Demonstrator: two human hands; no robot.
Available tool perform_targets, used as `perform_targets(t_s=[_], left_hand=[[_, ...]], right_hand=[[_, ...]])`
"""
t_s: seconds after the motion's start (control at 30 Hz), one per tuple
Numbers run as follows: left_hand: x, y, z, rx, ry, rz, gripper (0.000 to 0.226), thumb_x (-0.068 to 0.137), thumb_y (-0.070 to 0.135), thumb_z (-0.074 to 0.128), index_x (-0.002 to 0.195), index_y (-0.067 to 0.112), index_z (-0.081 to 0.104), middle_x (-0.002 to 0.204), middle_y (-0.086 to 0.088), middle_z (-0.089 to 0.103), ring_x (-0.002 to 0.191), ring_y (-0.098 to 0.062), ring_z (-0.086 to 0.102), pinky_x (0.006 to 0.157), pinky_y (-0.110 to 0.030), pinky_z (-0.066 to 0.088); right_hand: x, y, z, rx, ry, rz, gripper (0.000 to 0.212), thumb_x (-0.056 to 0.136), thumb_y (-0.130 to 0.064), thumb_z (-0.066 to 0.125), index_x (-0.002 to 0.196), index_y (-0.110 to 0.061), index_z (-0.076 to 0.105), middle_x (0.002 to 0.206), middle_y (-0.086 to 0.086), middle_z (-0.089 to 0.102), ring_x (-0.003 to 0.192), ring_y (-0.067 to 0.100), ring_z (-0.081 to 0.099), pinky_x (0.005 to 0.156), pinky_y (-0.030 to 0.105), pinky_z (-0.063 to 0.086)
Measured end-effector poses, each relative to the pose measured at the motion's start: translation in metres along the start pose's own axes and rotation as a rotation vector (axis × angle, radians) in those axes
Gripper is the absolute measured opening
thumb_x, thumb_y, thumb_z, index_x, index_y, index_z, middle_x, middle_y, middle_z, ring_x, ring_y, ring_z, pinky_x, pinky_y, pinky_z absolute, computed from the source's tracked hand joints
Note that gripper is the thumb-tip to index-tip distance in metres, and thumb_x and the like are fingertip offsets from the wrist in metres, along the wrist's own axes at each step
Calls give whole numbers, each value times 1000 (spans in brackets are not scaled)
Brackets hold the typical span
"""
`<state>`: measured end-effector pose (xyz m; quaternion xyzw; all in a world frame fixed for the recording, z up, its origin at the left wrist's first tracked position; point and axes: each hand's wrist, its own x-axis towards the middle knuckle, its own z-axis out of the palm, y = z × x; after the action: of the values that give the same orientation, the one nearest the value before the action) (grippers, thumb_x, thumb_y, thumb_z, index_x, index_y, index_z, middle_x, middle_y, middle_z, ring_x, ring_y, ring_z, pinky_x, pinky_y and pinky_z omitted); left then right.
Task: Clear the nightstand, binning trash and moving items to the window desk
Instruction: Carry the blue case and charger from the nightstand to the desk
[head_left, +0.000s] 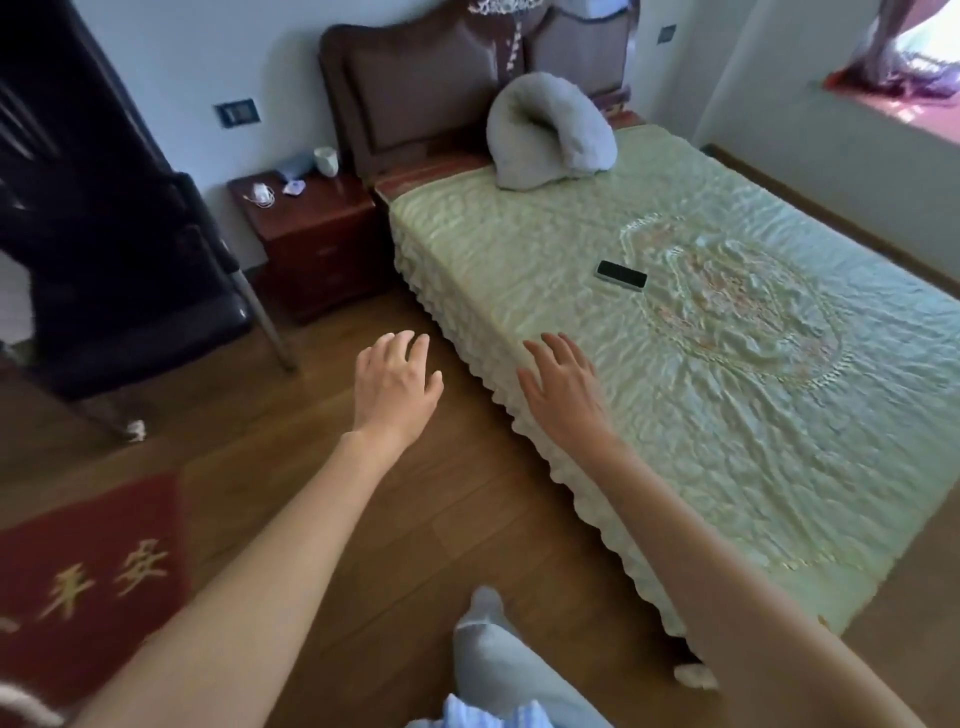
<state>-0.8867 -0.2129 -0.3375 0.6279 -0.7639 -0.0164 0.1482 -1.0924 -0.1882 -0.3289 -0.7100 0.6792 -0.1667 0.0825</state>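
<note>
Wooden floor below; both grips spread wide, empty: left hand (396, 382), right hand (563, 387). Nightstand (311, 234) lies well apart at 11 o'clock.

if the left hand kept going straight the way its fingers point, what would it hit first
Probably the nightstand. The open left hand points up and away over bare wood floor, with nothing nearer in that line. Depth is hard to judge from one view.

Both hands out front, empty, fingers spread: left grip (397, 382) over the floor (311, 493), right grip (563, 387) above the bed (675, 364) edge. Phone (621, 276) lies beyond the right grip; nightstand (311, 244) with cup (326, 160) far ahead of the left.
</note>
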Motion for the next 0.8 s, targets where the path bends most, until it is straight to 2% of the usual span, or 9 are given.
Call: perform_targets(t_s=[0.17,0.43,0.8], left_hand=[[70,-12,-5,45,60,-74,48,91,30,54,132,5,49,132,-13,53,126,-28,44,103,-43,34],[145,-53,11,80,49,-195,47,90,30,56,130,6,51,129,-12,56,122,-27,48,100,-44,39],[286,-161,32,82,70,-260,49,92,33,53,135,9,47,137,-11,50,130,-28,42,106,-44,35]], right_hand=[[98,7,-5,13,-8,-106,44,100,-33,41,139,-13,44,149,12,39,143,29,24,114,42,22],[202,-1,28,48,-88,-198,43,100,-33,39,139,-14,43,149,11,38,144,28,24,115,43,24],[375,-64,83,56,-125,-268,46,100,-36,37,141,-15,41,152,10,34,144,25,21,115,42,24]])
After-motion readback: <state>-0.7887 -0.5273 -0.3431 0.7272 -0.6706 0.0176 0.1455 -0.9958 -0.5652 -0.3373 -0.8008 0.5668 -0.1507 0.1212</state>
